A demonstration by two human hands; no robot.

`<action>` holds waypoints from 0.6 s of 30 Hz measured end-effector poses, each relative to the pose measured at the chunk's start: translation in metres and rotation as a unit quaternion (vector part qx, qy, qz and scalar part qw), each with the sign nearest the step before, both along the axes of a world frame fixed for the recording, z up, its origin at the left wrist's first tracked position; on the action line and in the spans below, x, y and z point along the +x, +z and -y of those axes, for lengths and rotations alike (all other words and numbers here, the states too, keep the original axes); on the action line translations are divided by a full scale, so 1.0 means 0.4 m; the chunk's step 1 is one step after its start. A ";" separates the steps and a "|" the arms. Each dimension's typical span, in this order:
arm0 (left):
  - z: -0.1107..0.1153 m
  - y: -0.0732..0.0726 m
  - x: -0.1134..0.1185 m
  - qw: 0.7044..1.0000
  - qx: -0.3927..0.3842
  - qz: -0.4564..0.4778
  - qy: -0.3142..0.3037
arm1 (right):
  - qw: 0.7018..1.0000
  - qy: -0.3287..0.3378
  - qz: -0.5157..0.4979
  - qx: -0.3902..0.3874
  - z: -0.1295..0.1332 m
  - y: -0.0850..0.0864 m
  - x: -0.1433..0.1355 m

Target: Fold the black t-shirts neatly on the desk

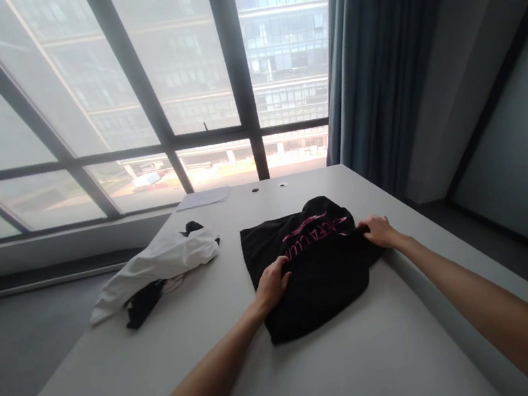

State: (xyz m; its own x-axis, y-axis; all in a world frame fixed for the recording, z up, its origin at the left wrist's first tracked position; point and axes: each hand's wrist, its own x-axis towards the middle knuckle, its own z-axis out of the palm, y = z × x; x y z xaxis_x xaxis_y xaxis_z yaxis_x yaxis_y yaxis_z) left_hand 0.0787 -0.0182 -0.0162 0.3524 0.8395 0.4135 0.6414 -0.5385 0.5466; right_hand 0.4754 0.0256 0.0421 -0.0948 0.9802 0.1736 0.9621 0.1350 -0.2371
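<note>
A black T-shirt (317,289) with pink lettering lies partly folded on the white table, its near part lapping over some of the print. My left hand (273,283) pinches the cloth at the shirt's left side, below the lettering. At the right side, my right hand (378,232) grips another bit of the shirt's edge between thumb and fingers. Some of the lettering is hidden under the fold and by my left hand.
A white garment with black parts (164,262) lies crumpled on the table's left side. Papers (202,198) rest at the far edge of the white table (349,370), near two round holes. Large windows stand behind, with a blue-grey curtain (373,62) at right.
</note>
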 end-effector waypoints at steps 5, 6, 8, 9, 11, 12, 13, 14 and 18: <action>0.044 0.102 -0.009 0.999 -0.001 0.030 -0.029 | 0.988 0.108 -0.085 0.063 0.128 0.102 0.057; 0.064 0.132 -0.011 0.998 0.000 0.021 -0.053 | 0.984 0.132 -0.108 0.055 0.164 0.119 0.071; 0.115 0.191 -0.015 0.994 -0.008 -0.011 -0.106 | 0.978 0.161 -0.127 0.030 0.241 0.141 0.098; 0.146 0.219 -0.015 0.991 -0.016 -0.028 -0.131 | 0.978 0.166 -0.123 0.016 0.279 0.145 0.110; 0.215 0.263 -0.010 0.982 -0.039 -0.056 -0.174 | 0.980 0.168 -0.105 -0.012 0.347 0.139 0.133; 0.252 0.278 -0.004 0.978 -0.053 -0.067 -0.191 | 0.981 0.167 -0.096 -0.027 0.376 0.130 0.144; 0.290 0.287 0.004 0.973 -0.067 -0.079 -0.205 | 0.981 0.166 -0.089 -0.040 0.403 0.118 0.155; 0.328 0.291 0.015 0.969 -0.079 -0.091 -0.217 | 0.981 0.165 -0.082 -0.053 0.428 0.104 0.166; 0.468 0.264 0.067 0.945 -0.125 -0.146 -0.263 | 0.977 0.165 -0.070 -0.114 0.515 0.054 0.201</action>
